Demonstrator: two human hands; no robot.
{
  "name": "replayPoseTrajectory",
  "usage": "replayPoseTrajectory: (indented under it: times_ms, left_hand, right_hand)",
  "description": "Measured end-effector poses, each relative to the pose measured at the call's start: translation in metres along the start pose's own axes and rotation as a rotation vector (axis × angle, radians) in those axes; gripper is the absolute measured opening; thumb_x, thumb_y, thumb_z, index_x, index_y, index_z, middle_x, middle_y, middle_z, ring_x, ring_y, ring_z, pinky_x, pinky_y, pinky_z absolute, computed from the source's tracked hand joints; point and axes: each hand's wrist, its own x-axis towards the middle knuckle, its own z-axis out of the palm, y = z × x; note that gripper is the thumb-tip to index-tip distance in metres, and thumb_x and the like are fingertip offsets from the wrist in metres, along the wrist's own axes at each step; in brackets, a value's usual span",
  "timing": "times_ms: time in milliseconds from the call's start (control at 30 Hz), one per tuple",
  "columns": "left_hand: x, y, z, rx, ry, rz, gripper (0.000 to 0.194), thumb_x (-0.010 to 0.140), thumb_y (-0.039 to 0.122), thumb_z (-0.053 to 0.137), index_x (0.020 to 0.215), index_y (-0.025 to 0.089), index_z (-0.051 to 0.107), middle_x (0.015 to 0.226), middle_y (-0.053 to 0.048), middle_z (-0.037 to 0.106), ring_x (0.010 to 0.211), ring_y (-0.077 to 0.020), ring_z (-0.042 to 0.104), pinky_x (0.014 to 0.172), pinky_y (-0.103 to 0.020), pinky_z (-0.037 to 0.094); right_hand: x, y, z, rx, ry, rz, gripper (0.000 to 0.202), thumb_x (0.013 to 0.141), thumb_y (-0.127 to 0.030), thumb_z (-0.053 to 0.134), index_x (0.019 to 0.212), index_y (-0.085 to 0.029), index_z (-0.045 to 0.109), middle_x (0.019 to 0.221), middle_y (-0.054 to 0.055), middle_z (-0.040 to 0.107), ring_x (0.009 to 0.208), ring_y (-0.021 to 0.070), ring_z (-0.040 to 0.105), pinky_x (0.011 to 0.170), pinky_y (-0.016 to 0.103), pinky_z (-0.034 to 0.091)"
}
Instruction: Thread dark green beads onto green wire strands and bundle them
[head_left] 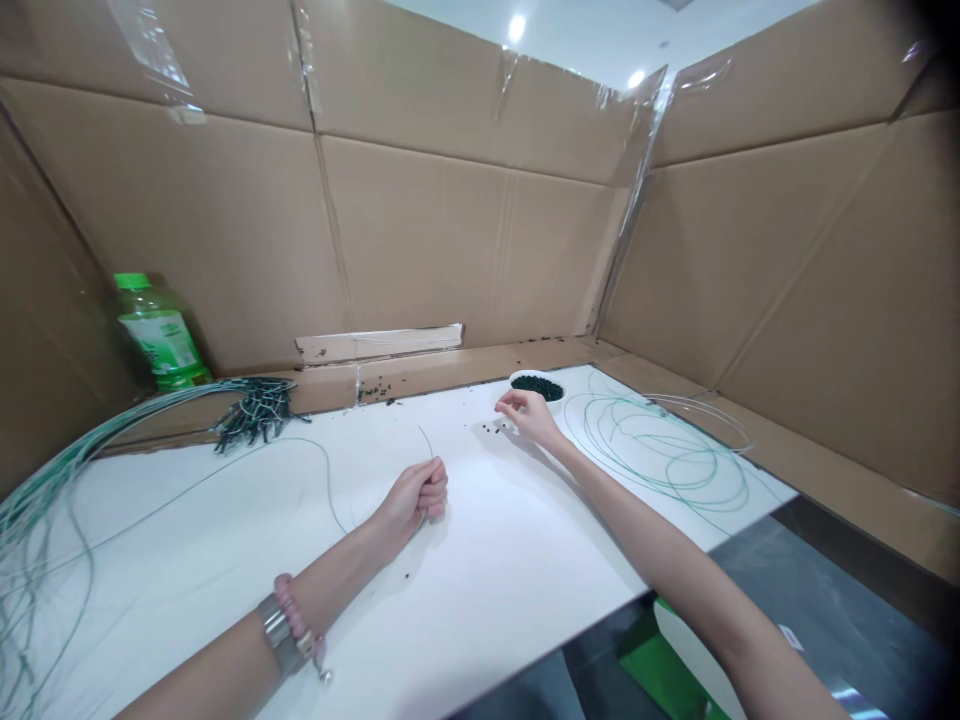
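Observation:
My left hand (416, 495) is closed in a fist around a thin green wire (426, 437), whose free end sticks up above the fingers. A short piece of the wire also shows below the fist. Thumb and fingers of my right hand (529, 412) are pinched together just in front of a white bowl (558, 394). Whatever lies between those fingertips is too small to make out. Small black beads (536, 385) fill the bowl. Several loose beads (495, 429) lie on the white table (517, 560), below the right fingertips.
Coiled green wire (667, 450) lies at the right. At the left is a bundle of wires (112, 430) with dark, beaded-looking ends (259, 408). A green-capped bottle (161, 335) stands behind it. Cardboard walls (465, 220) enclose the back and sides; stray beads (382, 388) lie along their foot.

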Motion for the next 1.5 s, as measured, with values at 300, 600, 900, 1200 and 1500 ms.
replayPoseTrajectory:
  times_ms: [300,600,900,1200,1500]
  left_hand:
    - [0.003,-0.001,-0.004,0.029,-0.048,-0.015,0.037,0.082,0.037,0.060,0.062,0.017,0.035,0.054,0.010,0.014,0.044,-0.0028,0.011,0.041,-0.015,0.018]
    - [0.004,-0.002,-0.005,0.029,-0.056,-0.025,0.040,0.079,0.040,0.064,0.062,0.017,0.035,0.053,0.010,0.015,0.044,-0.0024,0.012,0.040,-0.015,0.019]
    - [0.003,0.001,0.000,0.035,-0.052,-0.029,0.044,0.072,0.042,0.069,0.060,0.017,0.035,0.050,0.011,0.017,0.043,-0.0020,0.012,0.039,-0.015,0.018]
    - [0.003,0.001,-0.002,0.039,-0.061,-0.039,0.048,0.068,0.046,0.072,0.060,0.017,0.035,0.050,0.011,0.016,0.043,-0.0020,0.013,0.039,-0.015,0.018]
    - [0.005,0.000,-0.004,0.057,-0.095,-0.046,0.052,0.064,0.050,0.075,0.060,0.018,0.034,0.050,0.011,0.015,0.044,-0.0020,0.012,0.040,-0.016,0.017]
  right_hand:
    - [-0.002,-0.004,-0.001,-0.024,0.068,-0.047,0.024,0.091,-0.034,0.054,0.102,-0.014,0.060,0.097,0.005,0.063,0.083,0.0139,0.062,0.075,0.033,0.054]
    - [-0.003,0.003,0.002,-0.099,0.004,-0.065,0.024,0.091,-0.033,0.054,0.103,-0.014,0.060,0.099,0.005,0.063,0.085,0.0144,0.062,0.076,0.034,0.053]
    - [-0.004,0.006,0.003,-0.214,-0.096,-0.079,0.024,0.091,-0.034,0.055,0.103,-0.014,0.060,0.100,0.005,0.063,0.085,0.0145,0.062,0.076,0.034,0.053]
    - [0.009,-0.010,-0.031,-0.381,-0.104,0.005,0.026,0.092,-0.034,0.053,0.110,-0.015,0.059,0.110,0.007,0.061,0.094,0.0170,0.061,0.083,0.038,0.052]
    - [0.063,0.000,-0.070,-0.632,-0.354,0.382,0.029,0.090,-0.032,0.057,0.113,-0.015,0.058,0.112,0.008,0.060,0.096,0.0182,0.061,0.081,0.037,0.053]
